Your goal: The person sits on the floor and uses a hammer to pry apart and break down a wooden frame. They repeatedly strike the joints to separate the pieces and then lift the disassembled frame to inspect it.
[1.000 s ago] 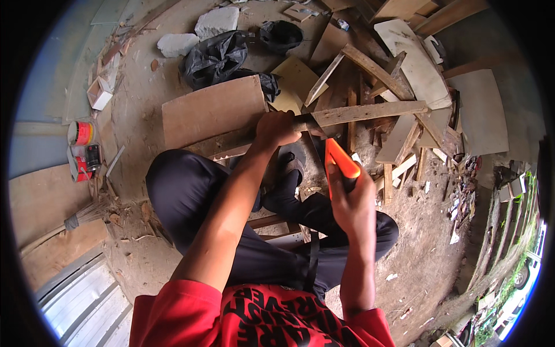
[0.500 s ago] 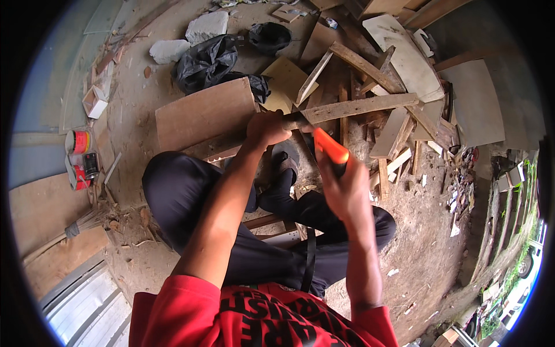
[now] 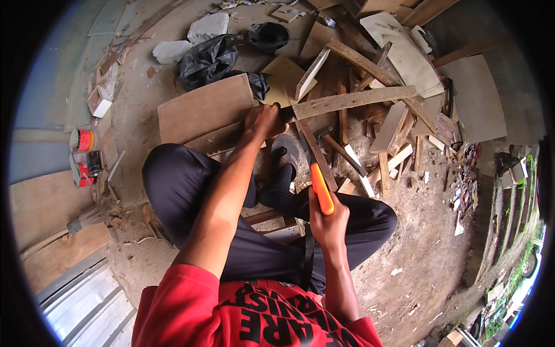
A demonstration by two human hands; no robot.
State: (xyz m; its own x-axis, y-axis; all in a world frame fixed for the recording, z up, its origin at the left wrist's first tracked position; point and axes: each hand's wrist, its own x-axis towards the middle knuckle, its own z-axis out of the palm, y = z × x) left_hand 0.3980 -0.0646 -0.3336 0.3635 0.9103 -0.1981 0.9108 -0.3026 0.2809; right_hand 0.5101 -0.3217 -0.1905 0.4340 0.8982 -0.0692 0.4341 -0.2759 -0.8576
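Plank (image 3: 355, 102) ahead, long axis approx. L-R; L hand (image 3: 266, 120) nearer, clamped on L end; R hand (image 3: 330, 222) round saw (image 3: 321, 188).

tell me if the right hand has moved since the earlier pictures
Yes: judged against the larger pale block, the right hand has drawn back toward the person and slightly left.

The handle (image 3: 324, 196) of my saw (image 3: 315, 168) is smooth, glossy plastic; its blade (image 3: 315, 152) looks like dull metal. The long plank (image 3: 355, 102) before me is weathered, matt wood. My shirt (image 3: 185, 295) is matt cloth, my trousers (image 3: 182, 179) faintly sheeny. Far left, crinkled plastic bags (image 3: 209, 59) shine beside rough, matt lumps (image 3: 208, 28).
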